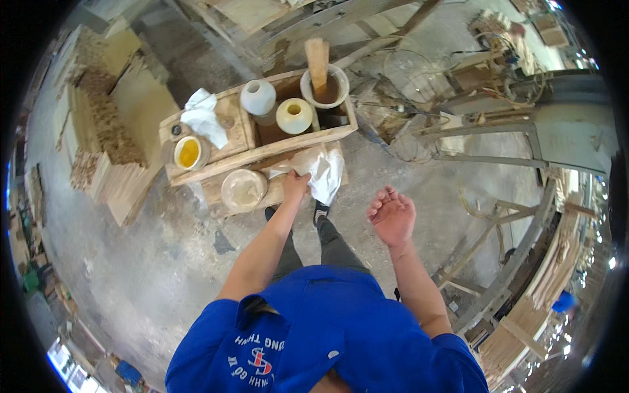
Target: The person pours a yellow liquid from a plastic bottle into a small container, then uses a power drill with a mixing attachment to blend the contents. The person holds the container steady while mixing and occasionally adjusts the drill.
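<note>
Blue shirt (314, 321) nearest, six o'clock; left hand (294, 187): grip clamped on white cloth (326, 173), twelve o'clock, just beside wooden box (229, 161); right hand (394, 217), toward three o'clock: grip apart, loosely curled, empty; judged progress: cloth grasped, not yet lifted clear.

One tray (275, 148) of rough, matt wood; one white jar (262, 103), smooth, plastic-looking; one flat stick (318, 60), wooden, matt; one white sheet (326, 174), cloth-like, creased; floor (157, 262), matt, concrete-looking; my shirt (341, 314), matt blue cloth.

Blue shirt (314, 314) cut off by lower edge
</note>
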`<action>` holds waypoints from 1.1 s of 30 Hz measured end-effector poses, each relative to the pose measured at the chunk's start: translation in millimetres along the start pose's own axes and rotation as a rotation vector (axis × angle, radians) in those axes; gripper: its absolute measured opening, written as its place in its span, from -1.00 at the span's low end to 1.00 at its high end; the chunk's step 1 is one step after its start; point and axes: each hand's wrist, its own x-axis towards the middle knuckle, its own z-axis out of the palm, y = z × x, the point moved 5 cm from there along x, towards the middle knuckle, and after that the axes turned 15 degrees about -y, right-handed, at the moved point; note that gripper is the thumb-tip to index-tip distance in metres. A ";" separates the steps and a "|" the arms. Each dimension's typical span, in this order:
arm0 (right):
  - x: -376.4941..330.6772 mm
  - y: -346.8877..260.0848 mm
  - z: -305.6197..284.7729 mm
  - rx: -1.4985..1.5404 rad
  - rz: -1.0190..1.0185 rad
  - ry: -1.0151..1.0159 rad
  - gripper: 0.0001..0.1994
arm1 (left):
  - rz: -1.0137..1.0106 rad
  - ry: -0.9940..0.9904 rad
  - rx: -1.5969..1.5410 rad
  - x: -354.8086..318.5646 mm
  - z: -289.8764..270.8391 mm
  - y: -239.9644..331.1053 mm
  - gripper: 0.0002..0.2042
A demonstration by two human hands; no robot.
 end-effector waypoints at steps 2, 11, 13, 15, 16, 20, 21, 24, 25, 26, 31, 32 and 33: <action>15.2 -13.5 9.8 -0.032 0.037 -0.057 -0.73 | 0.129 0.055 -0.138 0.4 -7.6 -3.3 -0.73; 22.4 -10.8 37.7 -2.001 -0.050 -0.561 -0.62 | 0.005 -0.525 -0.855 -50.6 61.5 32.9 -0.66; 20.9 2.6 51.5 -2.538 0.004 -0.716 -0.55 | 0.047 -0.639 -1.129 -55.4 65.2 43.9 -0.62; 20.8 6.5 48.7 -2.646 0.032 -0.691 -0.55 | 0.134 -0.651 -1.202 -58.0 62.4 54.1 -0.61; 19.6 7.3 47.2 -2.697 0.047 -0.672 -0.55 | 0.174 -0.658 -1.235 -59.7 60.1 58.8 -0.60; 14.7 7.7 61.8 -2.764 -0.045 -0.758 -0.56 | 0.238 -0.602 -1.122 -59.9 49.1 51.2 -0.66; 13.0 6.9 66.5 -2.771 -0.052 -0.801 -0.56 | 0.199 -0.531 -1.058 -58.3 49.0 48.1 -0.69; 10.0 10.2 70.3 -2.806 -0.014 -0.911 -0.59 | 0.135 -0.670 -1.049 -58.0 48.6 50.5 -0.70; 6.1 8.8 65.5 -2.823 0.024 -0.916 -0.60 | 0.080 -0.712 -0.925 -65.8 57.4 60.0 -0.71; 3.5 8.9 56.8 -2.892 0.059 -0.924 -0.63 | 0.055 -0.702 -0.801 -73.3 67.8 68.1 -0.71; 16.6 36.3 36.6 -3.146 0.566 -0.868 -0.71 | 0.269 -0.478 -0.273 -61.7 83.8 75.8 -0.78; 18.7 43.5 39.1 -3.140 0.586 -0.840 -0.71 | 0.338 -0.434 -0.170 -54.0 81.0 73.3 -0.78; 19.6 50.3 36.0 -3.129 0.617 -0.814 -0.72 | 0.351 -0.337 -0.047 -47.9 77.7 71.9 -0.83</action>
